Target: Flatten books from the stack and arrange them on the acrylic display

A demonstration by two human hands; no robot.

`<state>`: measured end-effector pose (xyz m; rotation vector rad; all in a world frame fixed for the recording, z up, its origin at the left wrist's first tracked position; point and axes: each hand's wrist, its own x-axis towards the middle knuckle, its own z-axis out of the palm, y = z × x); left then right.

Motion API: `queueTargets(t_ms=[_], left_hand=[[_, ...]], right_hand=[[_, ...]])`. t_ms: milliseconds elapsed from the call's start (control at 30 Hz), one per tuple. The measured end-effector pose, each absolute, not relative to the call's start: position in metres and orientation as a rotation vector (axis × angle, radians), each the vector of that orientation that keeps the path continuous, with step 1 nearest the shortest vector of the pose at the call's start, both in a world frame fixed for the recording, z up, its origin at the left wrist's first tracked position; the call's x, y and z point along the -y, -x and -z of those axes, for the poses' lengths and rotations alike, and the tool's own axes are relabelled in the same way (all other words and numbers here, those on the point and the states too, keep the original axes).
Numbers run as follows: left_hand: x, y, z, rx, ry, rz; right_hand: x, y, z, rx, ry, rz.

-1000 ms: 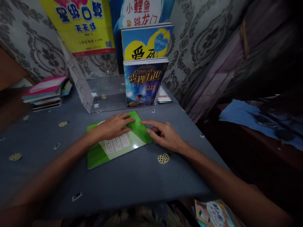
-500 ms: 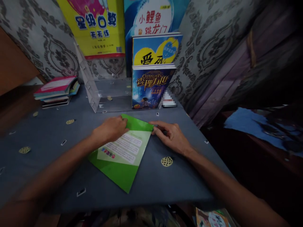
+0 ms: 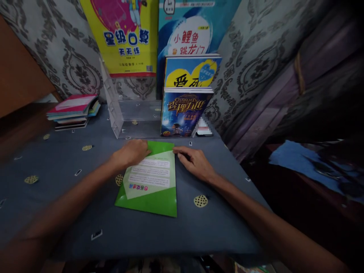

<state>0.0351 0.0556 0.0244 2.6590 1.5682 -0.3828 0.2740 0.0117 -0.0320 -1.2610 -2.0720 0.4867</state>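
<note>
A thin green book (image 3: 148, 206) lies flat on the dark tablecloth, its printed text upside down to me. My left hand (image 3: 133, 152) is closed over the book's far left edge, fingers curled and fingertips partly hidden. At the far right corner, my right hand (image 3: 195, 162) pinches the book's edge between thumb and fingers. Just beyond the book stands a clear plastic book rack (image 3: 116, 113). In its right side, a blue book (image 3: 182, 113) with gold lettering stands in front of a blue-and-yellow book (image 3: 186, 72).
A teal book (image 3: 224, 22) and a yellow workbook (image 3: 127, 62) stand at the rack's back. A stack of books (image 3: 72, 110) lies at the far left. A small pixelated object (image 3: 204, 127) sits right of the rack. Curtains (image 3: 256, 94) hang at right; blue cloth (image 3: 301, 159) lies beyond.
The green book has turned from a slant to nearly square with the rack, its near corner swinging right. Both hands stay on its far edge. My view has tilted up slightly.
</note>
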Motion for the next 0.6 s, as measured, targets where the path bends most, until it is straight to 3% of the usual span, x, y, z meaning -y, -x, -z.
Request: queueTargets(t_ms=[600], left_hand=[[-0.056,-0.046,-0.02,-1.763,-2.746,0.386]], right_hand=[[-0.05,-0.259,0.051,2.032,1.24,-0.535]])
